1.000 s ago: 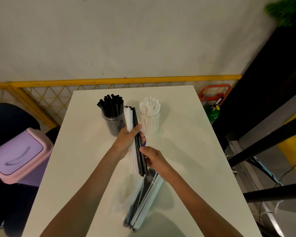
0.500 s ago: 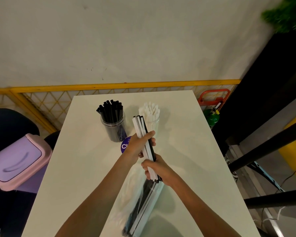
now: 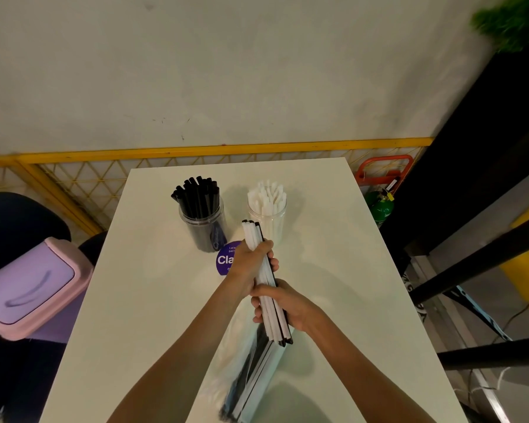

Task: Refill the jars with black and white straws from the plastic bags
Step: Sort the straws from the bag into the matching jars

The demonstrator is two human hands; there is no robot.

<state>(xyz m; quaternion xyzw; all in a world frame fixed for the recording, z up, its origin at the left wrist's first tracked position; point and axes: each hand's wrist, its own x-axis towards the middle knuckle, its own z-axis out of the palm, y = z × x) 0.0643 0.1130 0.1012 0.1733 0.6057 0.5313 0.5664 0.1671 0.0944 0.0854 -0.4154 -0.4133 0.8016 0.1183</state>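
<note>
Mixed straws clenched in left hand and right hand; likely light, slippery, crushable; grip mid-bundle, gently.

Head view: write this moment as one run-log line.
left hand: grips straw bundle near top | right hand: grips it near bottom | colours: black and white mixed | plastic bag: on table

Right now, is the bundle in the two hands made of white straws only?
No, the bundle gripped by the left hand and the right hand also shows black straws along one edge.
</note>
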